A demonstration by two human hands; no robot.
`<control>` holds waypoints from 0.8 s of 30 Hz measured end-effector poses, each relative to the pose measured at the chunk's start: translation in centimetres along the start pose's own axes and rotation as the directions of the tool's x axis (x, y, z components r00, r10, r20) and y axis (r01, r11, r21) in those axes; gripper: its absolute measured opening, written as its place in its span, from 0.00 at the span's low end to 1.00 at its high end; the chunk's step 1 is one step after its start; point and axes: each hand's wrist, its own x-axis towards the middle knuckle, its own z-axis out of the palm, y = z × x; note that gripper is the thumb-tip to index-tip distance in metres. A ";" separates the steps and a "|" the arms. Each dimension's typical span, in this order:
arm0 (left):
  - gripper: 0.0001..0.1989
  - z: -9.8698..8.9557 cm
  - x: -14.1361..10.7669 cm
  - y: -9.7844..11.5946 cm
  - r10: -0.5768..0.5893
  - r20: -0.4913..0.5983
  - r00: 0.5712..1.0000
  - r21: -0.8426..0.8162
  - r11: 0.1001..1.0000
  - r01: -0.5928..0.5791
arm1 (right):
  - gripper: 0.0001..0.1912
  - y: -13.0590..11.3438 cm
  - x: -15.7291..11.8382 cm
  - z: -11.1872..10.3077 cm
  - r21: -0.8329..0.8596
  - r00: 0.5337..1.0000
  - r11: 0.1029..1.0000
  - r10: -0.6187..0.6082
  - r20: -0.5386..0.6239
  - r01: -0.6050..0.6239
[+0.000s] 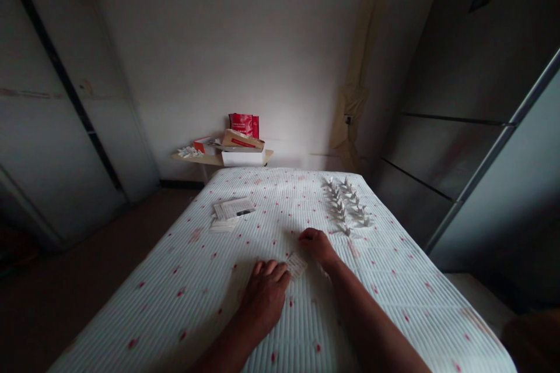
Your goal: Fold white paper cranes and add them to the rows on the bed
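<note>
A small folded piece of printed paper (297, 266) lies on the quilted bed cover between my two hands. My left hand (268, 287) rests at its left edge, fingers bent and close together, with the fingertips on the paper. Just beyond the paper's upper right corner is my right hand (318, 246), its fingers curled in. Whatever those fingers might hold is hidden. Folded paper cranes (339, 204) stand in rows to the right, past my right hand. Farther left lies a stack of printed paper sheets (234, 208), with a dark patch on the top one.
The striped bed cover (196, 303) with red spots spreads under everything. Behind it, a small table (210, 159) carries a white box (242, 157), a red bag (244, 124) and small white pieces (189, 152). Cabinets (441, 128) flank the right side.
</note>
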 end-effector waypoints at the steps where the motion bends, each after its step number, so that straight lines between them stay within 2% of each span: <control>1: 0.12 0.0 0.0 0.0 0.001 0.002 1.000 0.000 1.000 -0.001 | 0.10 0.0 -0.1 0.0 0.022 1.000 1.000 -0.005 0.014 0.004; 4: 0.12 -0.2 -0.1 0.2 0.007 0.001 1.000 -0.002 1.000 -0.007 | 0.08 -0.1 -0.9 0.5 0.061 0.996 0.995 -0.077 0.044 0.074; 7: 0.13 -0.4 -0.1 0.3 0.005 0.000 1.000 0.005 1.000 -0.005 | 0.06 -0.2 -1.7 1.1 -0.023 0.972 0.972 -0.233 -0.006 0.233; 9: 0.13 -0.4 -0.1 0.3 0.001 0.000 1.000 0.015 1.000 -0.001 | 0.08 0.1 -1.9 1.1 -0.031 0.960 0.960 -0.279 0.002 0.279; 11: 0.12 -0.3 -0.1 0.2 0.002 0.004 1.000 0.021 1.000 -0.002 | 0.10 0.5 -1.9 0.8 0.007 0.964 0.964 -0.264 0.022 0.264; 13: 0.12 -0.3 -0.1 0.3 0.004 0.007 1.000 0.022 1.000 -0.004 | 0.12 0.8 -1.8 0.5 0.051 0.980 0.979 -0.200 0.017 0.199; 17: 0.12 -0.4 -0.1 0.5 0.007 -0.004 1.000 0.027 1.000 -0.007 | 0.15 0.4 -2.1 1.1 0.035 0.996 0.997 -0.069 -0.060 0.071; 21: 0.13 -0.5 -0.1 0.6 0.002 0.002 1.000 0.031 1.000 -0.002 | 0.17 -0.4 -2.7 2.8 -0.078 0.986 0.997 -0.032 -0.163 0.019; 24: 0.13 -0.4 -0.1 0.5 0.002 0.003 1.000 0.031 1.000 -0.003 | 0.19 0.1 -2.8 3.2 -0.076 0.984 0.995 -0.073 -0.165 0.061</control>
